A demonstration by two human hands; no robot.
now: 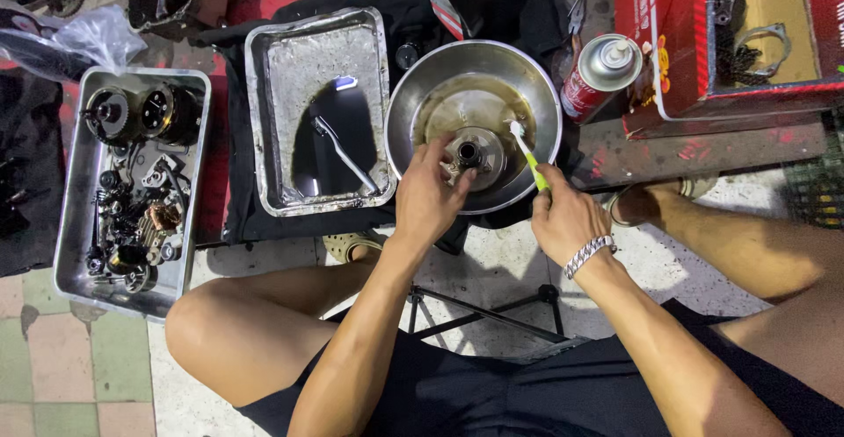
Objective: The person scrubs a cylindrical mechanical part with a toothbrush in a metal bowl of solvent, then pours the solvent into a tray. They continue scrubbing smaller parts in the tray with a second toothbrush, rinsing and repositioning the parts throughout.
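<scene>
My left hand point(431, 195) grips a round metal engine part point(472, 153) that sits in murky liquid inside a steel bowl point(413, 94). My right hand point(567, 217), with a metal bracelet on the wrist, holds a green toothbrush point(527, 157). Its white bristle head rests at the part's right edge. I sit on a low stool with my knees apart, the bowl between them.
A square steel tray point(290, 50) with dark liquid and a thin metal tool point(345, 154) lies left of the bowl. Farther left stands a tray point(75, 191) with several engine parts. A red spray can point(600, 76) and a red cardboard box point(668, 50) are at the right.
</scene>
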